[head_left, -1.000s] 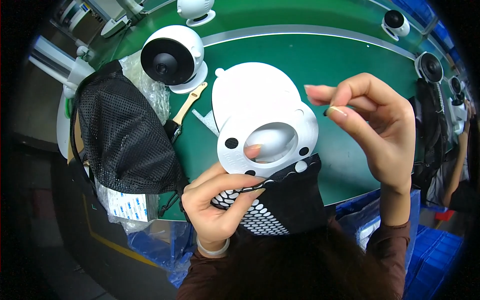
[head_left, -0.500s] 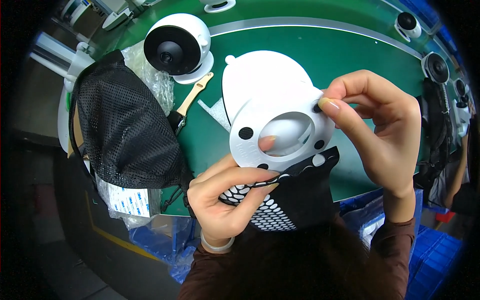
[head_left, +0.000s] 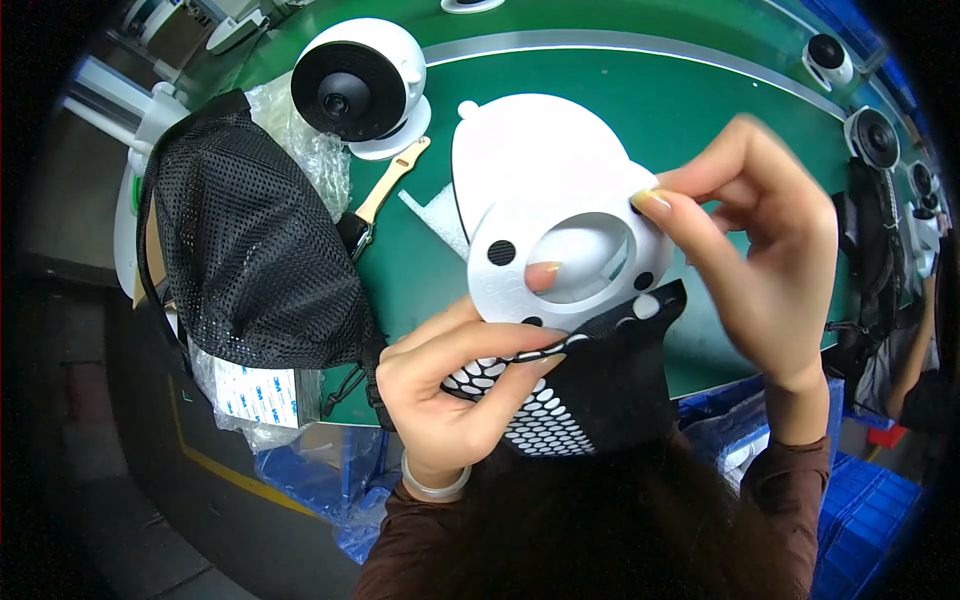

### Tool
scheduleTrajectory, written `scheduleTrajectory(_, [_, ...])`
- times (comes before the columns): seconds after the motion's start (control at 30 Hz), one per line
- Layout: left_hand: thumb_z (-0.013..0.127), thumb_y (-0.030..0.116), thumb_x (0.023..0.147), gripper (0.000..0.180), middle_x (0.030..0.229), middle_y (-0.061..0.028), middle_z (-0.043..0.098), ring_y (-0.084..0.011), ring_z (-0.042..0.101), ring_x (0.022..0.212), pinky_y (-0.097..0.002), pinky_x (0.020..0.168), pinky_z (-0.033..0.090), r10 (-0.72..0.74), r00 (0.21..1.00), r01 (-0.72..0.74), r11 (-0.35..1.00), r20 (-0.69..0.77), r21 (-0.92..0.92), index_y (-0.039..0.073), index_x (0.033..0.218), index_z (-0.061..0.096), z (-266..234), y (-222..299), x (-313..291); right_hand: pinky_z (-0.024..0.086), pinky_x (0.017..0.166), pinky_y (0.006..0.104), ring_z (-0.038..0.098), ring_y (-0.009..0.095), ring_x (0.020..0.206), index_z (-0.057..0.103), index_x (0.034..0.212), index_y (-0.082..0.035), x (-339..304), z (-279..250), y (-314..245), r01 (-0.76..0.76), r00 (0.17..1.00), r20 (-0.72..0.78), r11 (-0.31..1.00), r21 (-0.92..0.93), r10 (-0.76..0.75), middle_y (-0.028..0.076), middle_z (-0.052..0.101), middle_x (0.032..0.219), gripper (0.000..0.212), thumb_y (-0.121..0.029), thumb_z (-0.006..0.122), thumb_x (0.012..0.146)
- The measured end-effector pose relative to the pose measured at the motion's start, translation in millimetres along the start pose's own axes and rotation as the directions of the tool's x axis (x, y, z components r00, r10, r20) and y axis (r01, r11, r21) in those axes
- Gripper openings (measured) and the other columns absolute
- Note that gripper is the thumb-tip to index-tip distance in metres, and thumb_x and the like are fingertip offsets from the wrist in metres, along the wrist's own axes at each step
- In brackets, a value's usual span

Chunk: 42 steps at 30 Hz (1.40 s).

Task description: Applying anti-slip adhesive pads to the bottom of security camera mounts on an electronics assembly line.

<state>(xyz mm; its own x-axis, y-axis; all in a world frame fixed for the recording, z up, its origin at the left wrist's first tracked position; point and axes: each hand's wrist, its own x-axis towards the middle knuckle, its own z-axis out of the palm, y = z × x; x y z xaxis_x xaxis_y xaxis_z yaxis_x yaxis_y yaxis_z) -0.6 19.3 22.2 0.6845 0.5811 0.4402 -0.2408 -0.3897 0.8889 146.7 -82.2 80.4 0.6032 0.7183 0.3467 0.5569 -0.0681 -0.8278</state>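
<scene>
My left hand (head_left: 455, 385) pinches a white round plastic plate (head_left: 530, 195) with a large oval opening and small black dots, together with a black sheet (head_left: 585, 390) covered in white round stickers. A fingertip shows through the oval opening. My right hand (head_left: 765, 235) presses its fingertips on the plate's right rim, over one of the holes. Both are held above the green work table (head_left: 420, 270).
A white round camera unit (head_left: 360, 85) with a black lens face stands at the back left. A black mesh bag (head_left: 250, 245) lies at the left edge over clear plastic bags. A beige-handled tool (head_left: 385, 190) lies beside it. More camera units (head_left: 870, 130) sit far right. Blue bins (head_left: 880, 520) stand below.
My right hand came down from above the plate onto its right rim and now presses there. The plate and sticker sheet stayed in my left hand, shifting slightly.
</scene>
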Motion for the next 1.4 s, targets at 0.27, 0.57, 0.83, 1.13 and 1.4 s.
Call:
scheduleTrajectory(0.27, [0.061, -0.011, 0.055, 0.019, 0.079, -0.0156, 0.062, -0.0206, 0.061, 0.076, -0.025, 0.068, 0.046, 0.001, 1.0, -0.001, 1.0, 0.027, 0.007, -0.004, 0.072, 0.063, 1, 5, 5, 0.041, 0.045, 0.0158, 0.054, 0.005, 0.054, 0.06, 0.084, 0.004, 15, -7, 12, 0.06, 0.967, 0.238, 0.988, 0.141, -0.093, 0.005, 0.06, 0.065, 0.014, -0.009, 0.059, 0.078])
scheduleTrajectory(0.57, [0.061, -0.011, 0.056, 0.02, 0.096, -0.0215, 0.059, -0.0234, 0.061, 0.083, -0.027, 0.071, 0.047, -0.069, 0.985, 0.087, 0.99, 0.157, -0.113, -0.003, 0.074, 0.065, -2, 14, 12, 0.038, 0.038, 0.0184, 0.048, 0.005, 0.042, 0.062, 0.079, 0.004, 57, -35, -11, -0.24, 0.786, 0.596, 0.969, 0.053, 0.162, 0.002, 0.056, 0.055, 0.019, -0.014, 0.058, 0.078])
scheduleTrajectory(0.83, [0.063, -0.009, 0.058, 0.014, 0.099, -0.0248, 0.056, -0.028, 0.06, 0.086, -0.0332, 0.074, 0.048, -0.072, 0.997, 0.07, 0.994, -0.024, -0.089, -0.007, 0.072, 0.061, -12, -3, 3, 0.046, 0.052, 0.0191, 0.059, 0.01, 0.063, 0.056, 0.092, 0.0, 161, -46, -12, 0.018, 0.925, 0.379, 1.0, 0.026, -0.026, 0.006, 0.062, 0.074, 0.029, -0.016, 0.066, 0.069])
scheduleTrajectory(1.13, [0.062, -0.009, 0.061, 0.013, 0.085, -0.0196, 0.061, -0.0273, 0.061, 0.08, -0.0335, 0.073, 0.048, -0.118, 0.992, 0.117, 0.992, 0.036, 0.04, -0.005, 0.073, 0.06, -15, 5, -1, 0.047, 0.053, 0.0392, 0.056, 0.031, 0.058, 0.054, 0.083, -0.008, 264, 79, 80, 0.706, 0.664, 0.32, 0.426, -0.566, -0.676, 0.013, 0.05, 0.081, 0.019, -0.002, 0.054, 0.065])
scheduleTrajectory(1.4, [0.06, -0.009, 0.062, 0.014, 0.086, -0.0179, 0.061, -0.0239, 0.061, 0.075, -0.0285, 0.067, 0.048, -0.164, 0.974, 0.158, 0.986, 0.158, 0.051, -0.005, 0.076, 0.06, -20, 9, 8, 0.045, 0.043, 0.0335, 0.057, 0.021, 0.054, 0.062, 0.063, -0.005, 272, 137, 110, 0.571, 0.689, 0.353, 0.175, -0.802, -0.633, 0.011, 0.053, 0.072, 0.01, -0.013, 0.056, 0.063])
